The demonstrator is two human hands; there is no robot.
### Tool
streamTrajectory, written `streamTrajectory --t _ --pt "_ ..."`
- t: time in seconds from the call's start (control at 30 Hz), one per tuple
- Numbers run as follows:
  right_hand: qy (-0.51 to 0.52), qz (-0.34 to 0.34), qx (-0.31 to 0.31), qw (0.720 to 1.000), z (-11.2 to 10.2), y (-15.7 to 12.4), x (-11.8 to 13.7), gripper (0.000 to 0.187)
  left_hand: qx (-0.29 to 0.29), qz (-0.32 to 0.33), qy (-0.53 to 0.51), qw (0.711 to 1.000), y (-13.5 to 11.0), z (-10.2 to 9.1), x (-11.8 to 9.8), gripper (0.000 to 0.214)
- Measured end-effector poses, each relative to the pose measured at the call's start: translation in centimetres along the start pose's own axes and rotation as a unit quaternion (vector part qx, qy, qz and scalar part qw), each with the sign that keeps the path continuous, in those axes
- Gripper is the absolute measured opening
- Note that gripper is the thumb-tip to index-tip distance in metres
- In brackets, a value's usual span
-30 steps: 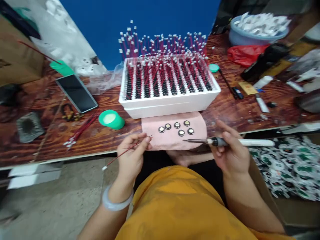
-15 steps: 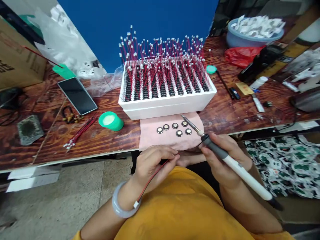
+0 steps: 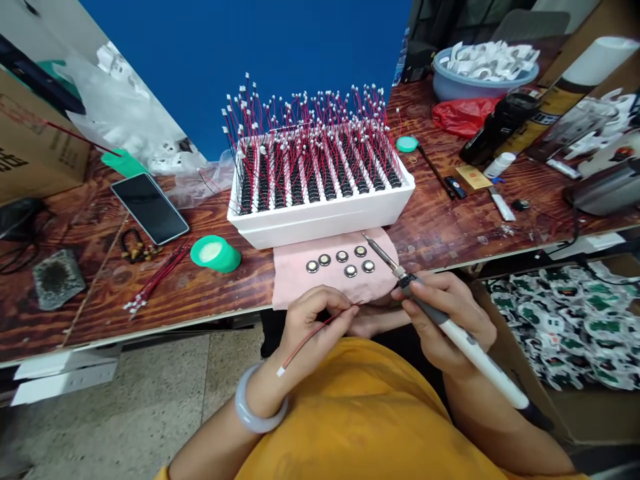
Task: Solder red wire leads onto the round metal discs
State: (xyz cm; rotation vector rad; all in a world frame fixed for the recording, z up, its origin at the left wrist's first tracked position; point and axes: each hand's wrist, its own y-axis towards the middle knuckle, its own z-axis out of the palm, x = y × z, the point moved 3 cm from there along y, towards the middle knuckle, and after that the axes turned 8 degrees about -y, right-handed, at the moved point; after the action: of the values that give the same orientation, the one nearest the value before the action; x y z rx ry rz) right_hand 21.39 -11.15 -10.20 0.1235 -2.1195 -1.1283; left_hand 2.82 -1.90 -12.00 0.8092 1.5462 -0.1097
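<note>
My left hand (image 3: 313, 323) pinches a thin red wire (image 3: 311, 337) with a small white plug at its lower end, just below the table edge. My right hand (image 3: 447, 320) grips a soldering iron (image 3: 453, 328) by its grey collar, white handle trailing back right. The iron's tip points up-left over a pink cloth (image 3: 295, 280), close to the right-hand discs. Several small round metal discs (image 3: 343, 261) lie in two rows on the cloth. Behind the cloth stands a white foam tray (image 3: 320, 220) packed with upright red-wired parts.
A green cup (image 3: 216, 253), loose red wires (image 3: 155, 283), a phone (image 3: 149, 208) and a grey pad (image 3: 57, 277) lie on the wooden table to the left. To the right are a bowl of white parts (image 3: 483, 67), a red bag (image 3: 463, 115) and small tools.
My left hand dropped from the cloth's left edge to below the table edge, turning the wire. My right hand swung the iron from lying level to pointing up-left over the discs.
</note>
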Motion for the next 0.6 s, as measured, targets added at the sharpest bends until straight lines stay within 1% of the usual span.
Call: streamTrajectory --t 0.1,0.2,0.27,0.4,0.5,0.6 --pt "0.003 0.019 0.012 1.0 0.0 -0.5 -0.4 0.043 -0.053 -0.049 -0.064 0.995 -0.5 -0.7 1.0 0.011" --pt "0.004 0.041 0.023 0.999 0.1 -0.8 -0.6 0.045 -0.105 -0.085 -0.123 0.983 -0.9 -1.5 1.6 0.012" --pt "0.0 0.048 0.022 0.999 0.2 -0.8 -0.7 0.046 -0.13 -0.092 -0.126 0.979 -1.1 -1.9 1.7 0.012" --pt "-0.009 0.043 0.025 0.999 0.4 -0.6 -0.5 0.046 -0.162 -0.104 -0.1 0.976 -1.2 -2.8 1.8 0.013" --pt "-0.009 0.043 0.033 0.998 0.5 -0.4 -0.4 0.046 -0.178 -0.129 -0.099 0.971 -1.2 -3.1 1.9 0.015" --pt "-0.007 0.045 0.036 0.998 0.6 -0.4 -0.4 0.046 -0.189 -0.134 -0.107 0.967 -1.1 -3.5 2.0 0.018"
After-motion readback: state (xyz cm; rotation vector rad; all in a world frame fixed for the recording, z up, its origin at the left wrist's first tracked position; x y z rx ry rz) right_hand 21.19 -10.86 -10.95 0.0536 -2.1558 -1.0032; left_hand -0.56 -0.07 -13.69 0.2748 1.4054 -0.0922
